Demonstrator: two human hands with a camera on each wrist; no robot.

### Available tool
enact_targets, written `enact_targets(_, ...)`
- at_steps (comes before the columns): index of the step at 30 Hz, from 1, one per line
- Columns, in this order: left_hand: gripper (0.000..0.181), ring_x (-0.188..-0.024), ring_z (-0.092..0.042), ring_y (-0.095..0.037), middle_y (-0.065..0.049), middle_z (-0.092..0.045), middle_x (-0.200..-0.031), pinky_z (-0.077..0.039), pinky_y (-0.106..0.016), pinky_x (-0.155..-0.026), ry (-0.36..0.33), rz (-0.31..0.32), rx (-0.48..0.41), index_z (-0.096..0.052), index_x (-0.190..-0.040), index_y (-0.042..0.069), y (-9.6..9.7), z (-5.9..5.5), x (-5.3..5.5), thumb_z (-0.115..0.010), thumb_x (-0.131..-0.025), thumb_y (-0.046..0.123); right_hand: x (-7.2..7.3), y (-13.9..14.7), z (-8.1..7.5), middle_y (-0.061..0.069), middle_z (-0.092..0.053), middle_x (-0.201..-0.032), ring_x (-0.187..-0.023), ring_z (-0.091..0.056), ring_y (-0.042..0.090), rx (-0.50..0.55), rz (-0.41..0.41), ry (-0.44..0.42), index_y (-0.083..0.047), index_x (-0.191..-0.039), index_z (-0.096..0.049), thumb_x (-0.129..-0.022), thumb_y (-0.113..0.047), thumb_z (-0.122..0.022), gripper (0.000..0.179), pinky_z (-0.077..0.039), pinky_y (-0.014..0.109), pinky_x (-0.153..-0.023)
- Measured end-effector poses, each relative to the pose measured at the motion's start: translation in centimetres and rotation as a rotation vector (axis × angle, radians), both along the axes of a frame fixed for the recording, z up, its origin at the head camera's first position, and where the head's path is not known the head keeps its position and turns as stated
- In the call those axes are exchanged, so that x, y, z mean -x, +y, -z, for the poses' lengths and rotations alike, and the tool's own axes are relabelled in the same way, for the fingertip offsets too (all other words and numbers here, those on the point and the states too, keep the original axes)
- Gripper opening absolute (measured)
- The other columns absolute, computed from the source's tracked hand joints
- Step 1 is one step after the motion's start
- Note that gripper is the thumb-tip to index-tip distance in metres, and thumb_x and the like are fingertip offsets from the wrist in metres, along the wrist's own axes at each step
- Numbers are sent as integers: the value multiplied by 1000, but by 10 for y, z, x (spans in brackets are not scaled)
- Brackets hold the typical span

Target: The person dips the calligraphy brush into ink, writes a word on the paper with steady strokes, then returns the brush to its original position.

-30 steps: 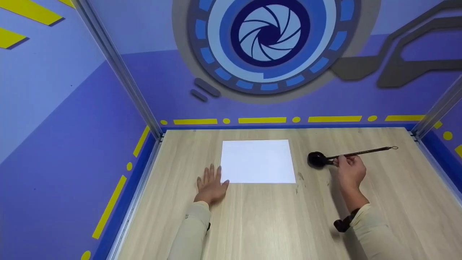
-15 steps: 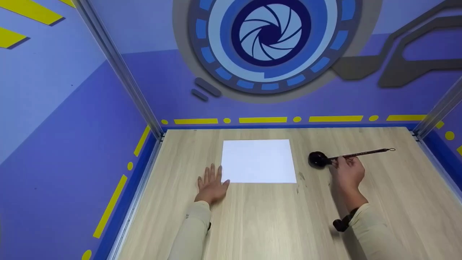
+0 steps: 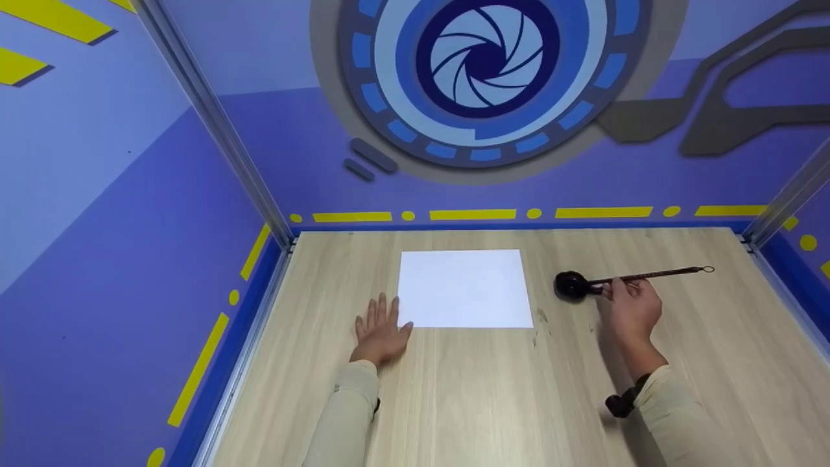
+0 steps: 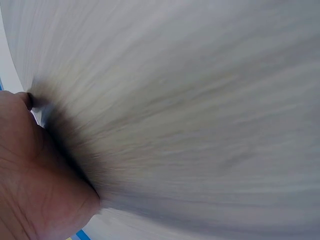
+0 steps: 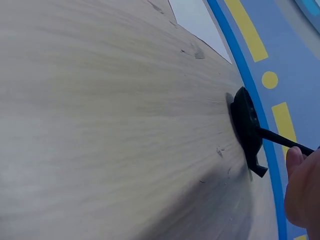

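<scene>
The right hand pinches a dark, slender brush between thumb and fingers, low on its handle; the brush slants across the right part of the desk, its upper end finishing in a small loop that points to the right, its lower end reaching into a round black dish, so that the bristles cannot be made out; the dish sits on the desk to the right of a white sheet and apart from it, and in the right wrist view a short, stubby handle juts from its side; the left hand lies palm down with its fingers spread, at the near left corner of the sheet, thumb and forefinger meeting its edge; the sheet lies flat, blank on its visible face; a few dark smudges mark the wood between the sheet and the right hand; pale sleeves cover both forearms, and a black device is worn at the right wrist; behind the desk stands a blue-violet wall printed with a shutter-like circle and a row of yellow dashes.
</scene>
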State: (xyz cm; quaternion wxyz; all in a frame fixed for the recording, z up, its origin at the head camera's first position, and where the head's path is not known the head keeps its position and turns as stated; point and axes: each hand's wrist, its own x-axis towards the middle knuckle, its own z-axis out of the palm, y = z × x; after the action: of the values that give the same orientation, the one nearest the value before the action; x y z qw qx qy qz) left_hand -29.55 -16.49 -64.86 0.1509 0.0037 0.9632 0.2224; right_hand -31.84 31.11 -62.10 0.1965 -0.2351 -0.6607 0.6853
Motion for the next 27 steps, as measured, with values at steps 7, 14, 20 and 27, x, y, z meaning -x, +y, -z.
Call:
enact_targets(7, 73, -171, 7, -37, -11, 5, -183, 2, -68, -134, 8, 1, 23, -9, -174, 19, -2, 2, 0, -30, -114, 55, -5, -7, -3, -14, -79, -86, -79, -74, -4, -274, -5, 18, 0, -116, -72, -106, -26, -65, 28, -55, 10, -68)
enact_targets(14, 74, -171, 10, -36, -10, 8, -183, 5, -68, -134, -4, -2, 3, -8, -174, 20, -1, 4, -1, -32, -113, 55, -8, -11, 9, -12, -77, -94, -82, -64, -12, -449, -14, 54, -6, -115, -78, -106, -30, -66, 28, -48, 7, -72)
enact_targets(20, 75, -170, 12, -36, -11, 9, -183, 8, -67, -133, -9, -5, -18, -7, -174, 19, 0, 6, 0, -33, -113, 53, -12, -14, 15, 12, -81, -110, -85, -61, -15, -535, -47, 31, -9, -117, -78, -106, -29, -65, 27, -46, 6, -77)
enact_targets(27, 75, -170, 12, -35, -10, 9, -183, 7, -67, -134, -6, -13, -9, -7, -174, 21, 0, 6, 1, -33, -113, 54, -16, -18, 13, 12, -80, -107, -83, -61, -13, -597, -92, 21, -8, -114, -77, -107, -27, -63, 25, -45, 5, -76)
